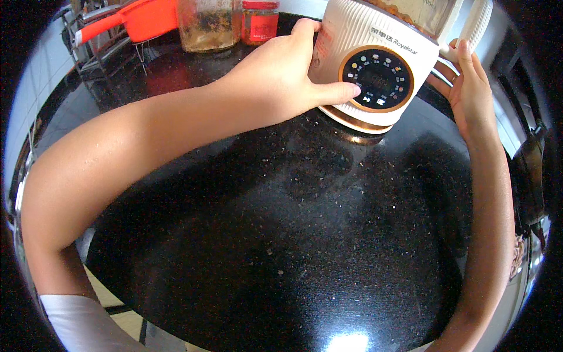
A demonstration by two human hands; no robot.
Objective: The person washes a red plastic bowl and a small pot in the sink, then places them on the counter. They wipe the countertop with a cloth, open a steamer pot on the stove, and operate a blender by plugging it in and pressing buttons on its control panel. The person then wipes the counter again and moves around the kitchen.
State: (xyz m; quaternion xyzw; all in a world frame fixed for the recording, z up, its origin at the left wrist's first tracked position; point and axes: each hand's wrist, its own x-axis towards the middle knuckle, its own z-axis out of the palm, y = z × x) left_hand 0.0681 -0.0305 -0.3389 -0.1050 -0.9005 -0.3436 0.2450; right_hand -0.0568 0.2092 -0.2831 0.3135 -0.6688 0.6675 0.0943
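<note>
A white blender with a ribbed base stands tilted in view at the far edge of the black countertop. On its front is a round black control panel with a copper-coloured rim. My left hand clasps the base from the left, its thumb lying over the panel's left side. At the far right, my right hand holds the blender's right side just below the white handle; some of its fingers are hidden behind the base. Only the lower part of the clear jug shows, with brownish bits at its bottom.
A red-orange strainer or pan with a long handle sits at the back left. Beside it are a stained clear container and a red-lidded jar. The glossy black countertop fills the foreground. A dark object hangs at the right rim.
</note>
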